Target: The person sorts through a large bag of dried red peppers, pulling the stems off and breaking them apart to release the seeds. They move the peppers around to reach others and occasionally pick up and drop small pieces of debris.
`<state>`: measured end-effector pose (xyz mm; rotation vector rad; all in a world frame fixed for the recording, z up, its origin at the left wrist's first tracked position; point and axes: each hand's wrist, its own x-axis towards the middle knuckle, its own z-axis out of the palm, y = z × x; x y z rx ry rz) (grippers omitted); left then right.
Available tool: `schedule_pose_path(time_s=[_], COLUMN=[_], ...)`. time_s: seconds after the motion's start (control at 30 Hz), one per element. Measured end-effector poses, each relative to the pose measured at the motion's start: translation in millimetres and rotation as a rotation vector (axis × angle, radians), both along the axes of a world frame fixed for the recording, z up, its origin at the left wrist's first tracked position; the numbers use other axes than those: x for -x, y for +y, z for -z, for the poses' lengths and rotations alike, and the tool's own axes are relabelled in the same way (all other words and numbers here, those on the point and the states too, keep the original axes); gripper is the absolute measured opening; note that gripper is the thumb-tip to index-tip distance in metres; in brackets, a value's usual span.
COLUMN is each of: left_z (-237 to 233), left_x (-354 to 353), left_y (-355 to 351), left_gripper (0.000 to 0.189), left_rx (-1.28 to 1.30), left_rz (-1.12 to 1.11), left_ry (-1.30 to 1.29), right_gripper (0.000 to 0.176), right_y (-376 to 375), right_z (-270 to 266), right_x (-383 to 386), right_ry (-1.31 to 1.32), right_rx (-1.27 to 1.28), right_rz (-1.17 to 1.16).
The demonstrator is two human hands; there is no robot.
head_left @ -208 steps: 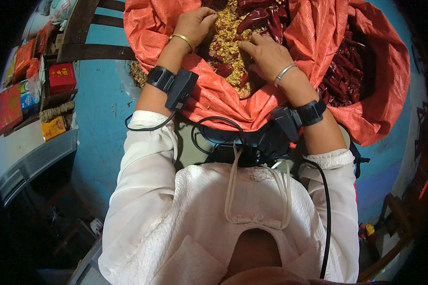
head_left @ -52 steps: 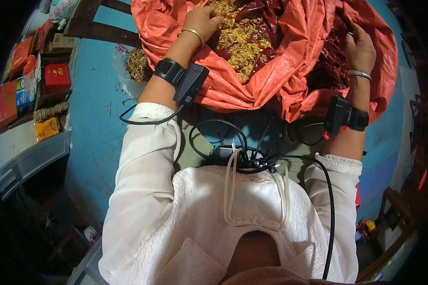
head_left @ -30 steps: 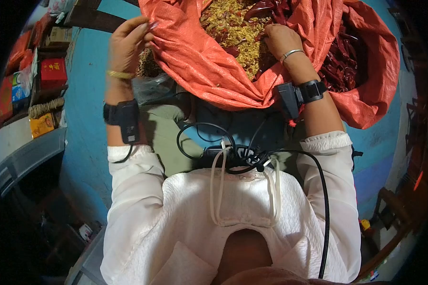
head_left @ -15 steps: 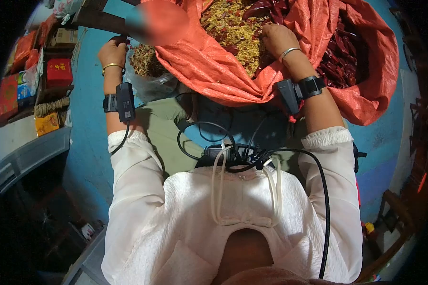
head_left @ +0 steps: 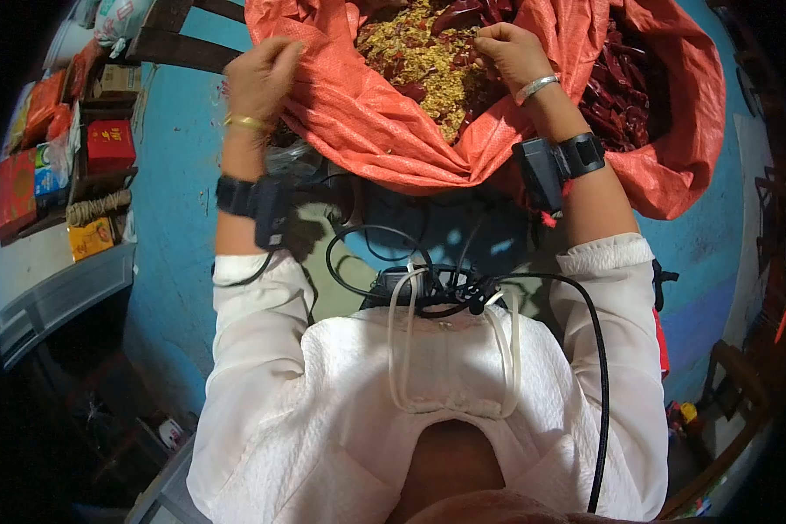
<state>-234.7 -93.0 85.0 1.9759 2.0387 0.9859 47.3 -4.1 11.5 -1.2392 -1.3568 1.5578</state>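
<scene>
My left hand is over the left edge of an orange-red woven sack, fingers curled and their tips hidden from view. Inside the open sack lie yellow seeds and dark red dried chilies. Above the right side of these seeds, my right hand is closed in a pinch; anything between its fingertips is too small to make out. Below my left wrist a clear plastic bag shows in part, mostly covered by my hand and forearm.
To the right, a second opening of orange-red sacking holds more dried chilies. A wooden slatted piece stands at upper left. Boxes and packets, among them a red box, fill a shelf on the left. Black cables loop across my lap.
My left hand has moved right, from beside the plastic bag of dried brown bits to the sack's edge, now covering that bag. My right hand has shifted slightly and stays over the seeds.
</scene>
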Motion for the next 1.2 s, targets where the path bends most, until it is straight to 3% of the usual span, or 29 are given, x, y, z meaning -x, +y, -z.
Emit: schedule_pose_path(time_s=[0.07,0.1,0.13,0.37,0.57,0.7,0.77,0.83,0.9,0.93,1.1,1.2], left_z=[23.7,26.5,38.3,76.9,106.6,84.8,79.5,73.8,66.0,59.1,57.4,69.9], left_x=[-13.2,-24.8,-31.0,-74.4,-77.8,-80.9,-73.5,-69.1,-70.2,-72.8,-94.4,-89.3], left_y=[29.6,42.8,57.5,108.7,125.7,112.4,107.3,101.9,91.2,82.2,54.8,54.4], left_gripper=[0.019,0.019,0.018,0.016,0.017,0.018,0.02,0.021,0.019,0.017,0.021,0.023], left_rx=[-0.146,-0.097,-0.095,0.052,0.248,0.309,0.178,0.088,0.341,0.433,0.634,0.675], left_rz=[0.227,0.239,0.282,0.324,0.249,0.177,0.175,0.192,0.115,0.143,0.198,0.317], left_ry=[0.19,0.341,0.33,0.479,0.72,0.718,0.418,0.337,-0.56,-0.848,-1.082,-1.238], right_gripper=[0.011,0.011,0.011,0.013,0.011,0.014,0.015,0.018,0.019,0.019,0.02,0.031], right_y=[-4.1,-5.5,-6.2,-12.0,-13.6,-10.9,-10.0,-10.3,-10.1,-10.4,-15.2,-20.0], right_z=[-3.8,-5.3,-7.1,-8.0,-9.6,-8.9,-7.6,-8.0,-12.8,-14.5,-13.8,-15.3], right_x=[-0.3,-1.4,-2.9,-15.2,-14.3,-10.3,-6.6,-0.5,4.8,7.5,27.1,37.7], right_ry=[0.04,0.083,0.128,0.02,0.078,0.064,0.073,0.113,0.102,0.127,0.26,0.292], right_rx=[0.041,0.068,0.094,0.116,0.191,0.165,0.161,0.143,0.157,0.134,0.117,0.132], right_rz=[0.011,0.021,0.033,-0.11,-0.108,-0.08,-0.075,-0.014,0.001,-0.018,-0.134,-0.135])
